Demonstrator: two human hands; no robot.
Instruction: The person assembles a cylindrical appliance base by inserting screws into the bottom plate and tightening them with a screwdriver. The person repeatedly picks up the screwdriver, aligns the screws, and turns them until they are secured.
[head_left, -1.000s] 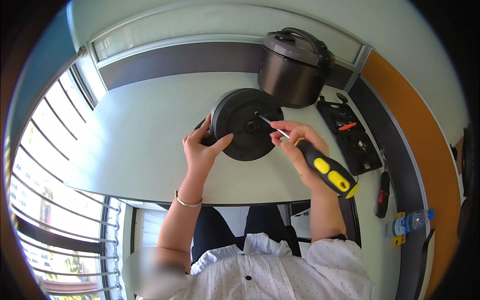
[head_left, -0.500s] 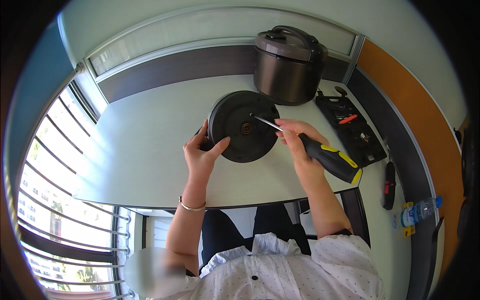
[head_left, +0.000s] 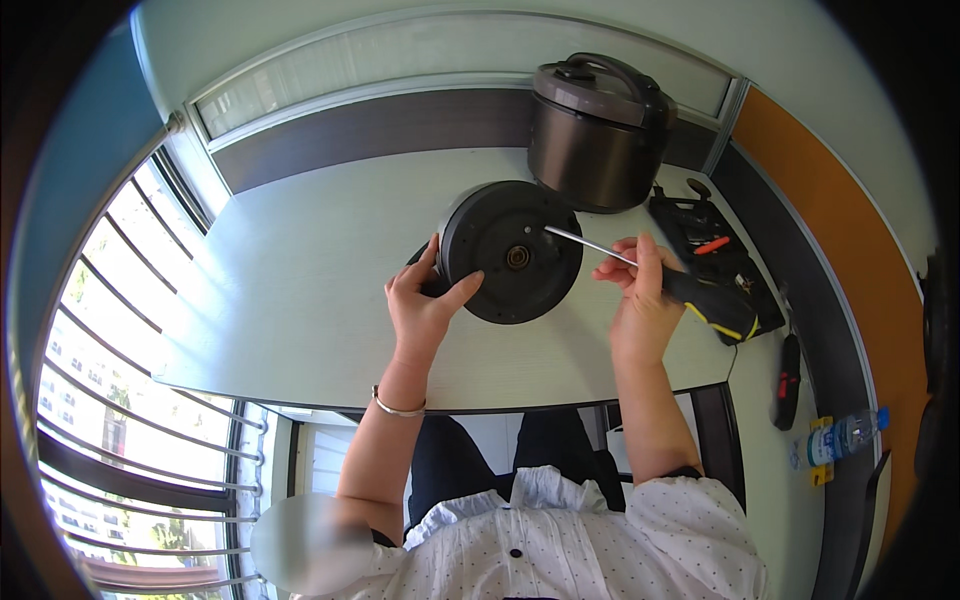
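Observation:
A round kettle (head_left: pixel 515 295) with a black underside is tipped so its base faces me, a coppery ring connector (head_left: pixel 517 258) at the middle. Its side shows little. My left hand (head_left: pixel 422 308) grips it at the left edge, thumb on the base and fingers behind by the dark handle. In my right hand (head_left: pixel 640 310) is a screwdriver (head_left: pixel 708 300) with a black and yellow handle, its shaft pointing left. The tip lies over the right part of the base, just right of a small pale spot (head_left: pixel 527 230). Whether the tip touches the base, I cannot tell.
A brown rice cooker (head_left: pixel 597 140) stands at the back right of the white table (head_left: pixel 300 280). Beside it lies an open black tool case (head_left: pixel 735 270) with a red-handled tool (head_left: pixel 712 245). Farther right are a black-and-red tool (head_left: pixel 787 385) and a water bottle (head_left: pixel 848 433).
The screwdriver tip has shifted off the small spot on the base toward the right. My right hand has drawn back and its fingers have loosened. The whole view has shifted slightly.

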